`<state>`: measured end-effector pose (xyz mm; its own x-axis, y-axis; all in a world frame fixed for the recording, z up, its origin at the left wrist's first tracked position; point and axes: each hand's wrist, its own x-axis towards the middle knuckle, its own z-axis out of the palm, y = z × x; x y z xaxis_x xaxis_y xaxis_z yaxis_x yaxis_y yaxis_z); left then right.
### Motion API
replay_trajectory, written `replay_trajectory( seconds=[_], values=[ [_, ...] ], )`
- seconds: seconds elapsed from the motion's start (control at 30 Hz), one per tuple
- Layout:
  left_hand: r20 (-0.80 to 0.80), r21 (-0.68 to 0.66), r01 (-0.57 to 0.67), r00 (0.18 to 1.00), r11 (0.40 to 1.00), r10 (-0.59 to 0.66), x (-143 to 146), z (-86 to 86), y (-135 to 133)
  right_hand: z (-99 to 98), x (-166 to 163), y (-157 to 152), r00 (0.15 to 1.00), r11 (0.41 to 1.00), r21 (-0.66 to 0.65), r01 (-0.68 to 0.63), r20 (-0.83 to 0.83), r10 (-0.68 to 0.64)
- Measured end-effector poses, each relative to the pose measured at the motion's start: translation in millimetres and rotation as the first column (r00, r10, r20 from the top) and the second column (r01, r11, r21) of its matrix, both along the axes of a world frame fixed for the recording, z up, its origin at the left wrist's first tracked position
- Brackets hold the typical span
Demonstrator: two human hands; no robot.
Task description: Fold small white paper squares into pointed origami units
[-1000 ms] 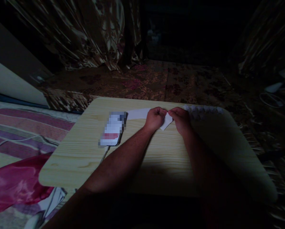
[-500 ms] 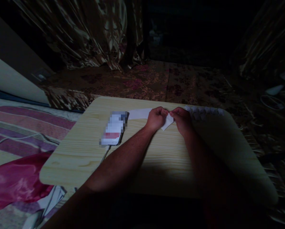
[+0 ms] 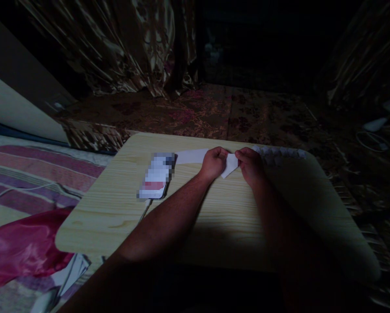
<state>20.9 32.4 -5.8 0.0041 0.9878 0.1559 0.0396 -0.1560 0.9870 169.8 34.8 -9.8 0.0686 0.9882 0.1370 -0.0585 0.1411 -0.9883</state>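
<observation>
Between my two hands is a small piece of white paper with a pointed lower end, held just above the table. My left hand is closed on its left side. My right hand pinches its right edge between thumb and fingers. A strip of white paper lies flat on the table to the left, its right end hidden behind my left hand. Past my right hand, several small folded white paper pieces sit in rows along the far edge of the table.
A phone with a blurred screen and a white cable lies on the left of the wooden table. A striped bed with a shiny pink cloth is at left. Curtains hang behind.
My right hand has shifted slightly to the right, so the hands are a little farther apart. More of the paper's upper part now shows between them.
</observation>
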Motion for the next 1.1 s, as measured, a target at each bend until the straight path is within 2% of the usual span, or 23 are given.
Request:
replay_trajectory(
  seconds=[0.23, 0.47, 0.77, 1.1],
  values=[
    [0.056, -0.023, -0.022, 0.998, 0.999, 0.024, 0.5, -3.6, 3.6, -2.1, -2.6, 2.0, 0.998, 0.999, 0.012, 0.032, -0.049, -0.032],
    [0.12, -0.013, -0.138, 0.983, 0.99, 0.139, 0.5, -6.1, 8.3, 3.1, -5.3, -2.5, 0.994, 0.999, -0.042, -0.01, -0.111, 0.005],
    [0.163, 0.014, -0.165, 0.973, 0.986, 0.161, 1.3, -7.9, 8.3, 1.7, -4.3, -3.8, 0.991, 0.999, 0.002, -0.05, -0.121, 0.05],
    [0.195, -0.056, -0.162, 0.966, 0.985, 0.17, 2.6, 2.7, 1.5, -3.6, -3.8, -0.3, 0.991, 1.0, 0.021, -0.01, -0.134, 0.012]
  ],
)
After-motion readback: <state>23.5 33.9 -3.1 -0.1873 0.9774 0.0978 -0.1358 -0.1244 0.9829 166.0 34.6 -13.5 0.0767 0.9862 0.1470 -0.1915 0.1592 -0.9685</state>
